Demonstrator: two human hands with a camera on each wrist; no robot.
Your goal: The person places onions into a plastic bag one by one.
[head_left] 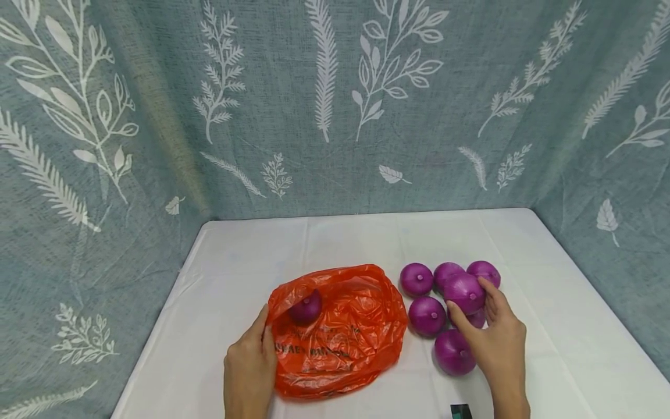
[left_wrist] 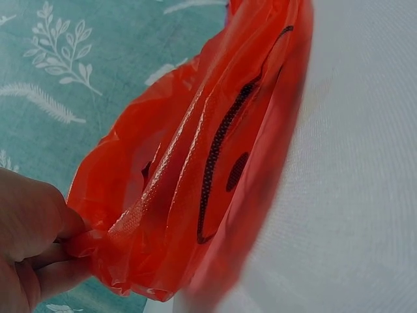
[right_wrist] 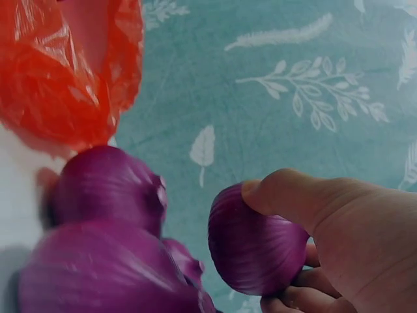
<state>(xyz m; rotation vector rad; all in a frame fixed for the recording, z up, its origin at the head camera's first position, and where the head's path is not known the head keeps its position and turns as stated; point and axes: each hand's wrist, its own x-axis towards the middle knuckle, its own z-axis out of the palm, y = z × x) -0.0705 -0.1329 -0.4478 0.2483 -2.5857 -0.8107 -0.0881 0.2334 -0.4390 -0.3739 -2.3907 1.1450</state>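
My left hand [head_left: 250, 361] pinches the left edge of a red plastic bag [head_left: 366, 326] with dark printing. The bag's mouth stands open, and one purple onion [head_left: 306, 307] shows inside. In the left wrist view, the bag's rim [left_wrist: 98, 251] is bunched between thumb and fingers. On the right, my right hand [head_left: 494, 340] grips a purple onion [head_left: 463, 293] between thumb and fingers, raised over the others. The right wrist view shows this held onion [right_wrist: 254, 244] apart from the onions [right_wrist: 104, 189] beside it. Several onions [head_left: 427, 316] lie grouped right of the bag; one is partly hidden beneath the held onion.
A white-covered table [head_left: 251, 250] bears everything. Behind and at both sides hangs a blue-green curtain [head_left: 293, 163] with white leaf prints. A small dark object [head_left: 461, 411] pokes in at the bottom edge, near the right forearm.
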